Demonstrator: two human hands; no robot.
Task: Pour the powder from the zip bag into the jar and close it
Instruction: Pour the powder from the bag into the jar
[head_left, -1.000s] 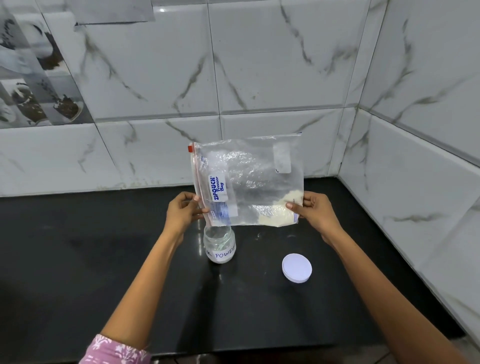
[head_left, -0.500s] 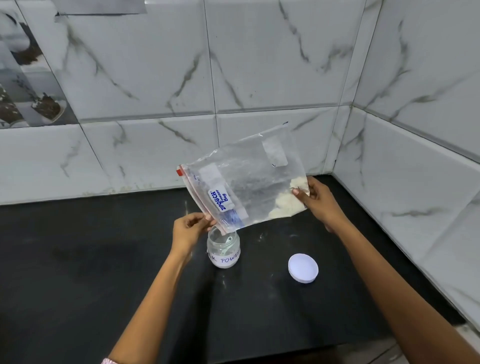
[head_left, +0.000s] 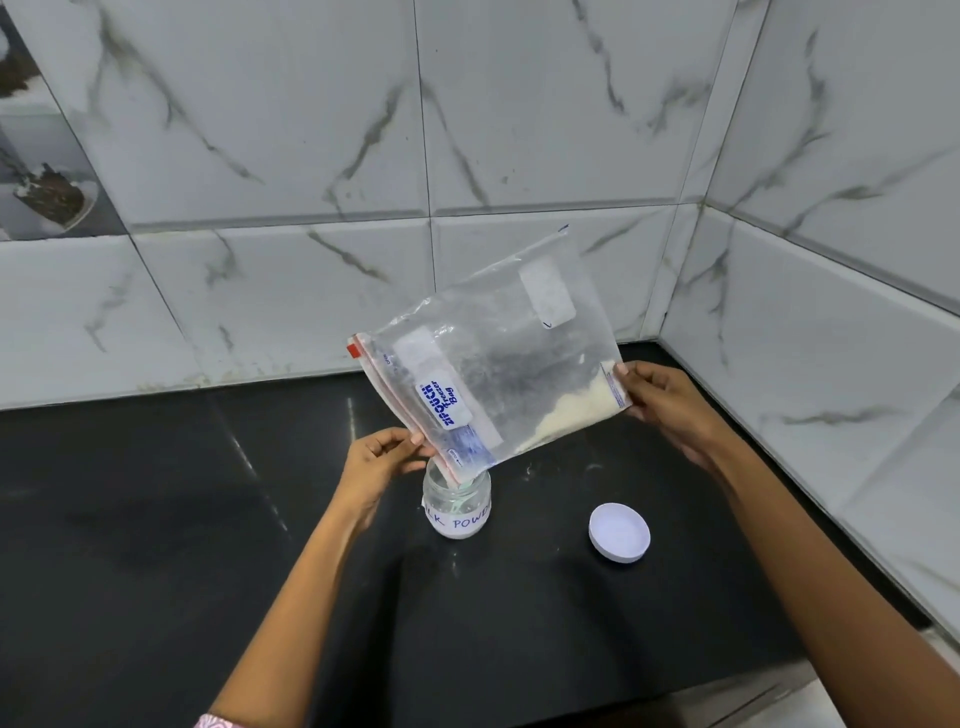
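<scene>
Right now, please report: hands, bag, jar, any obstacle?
Left hand pinches zip bag mouth at jar; right hand lifts far corner. Powder sits low by right hand. Lid off, on counter. Nothing blocking.

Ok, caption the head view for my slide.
Both hands tilt a zip bag of powder into the open jar; lid lies beside it.

Clear zip bag (head_left: 498, 364) with red strip, cream powder (head_left: 569, 413), white lid (head_left: 619, 532), black counter (head_left: 156, 519), grey-veined white tiles (head_left: 519, 104)
</scene>
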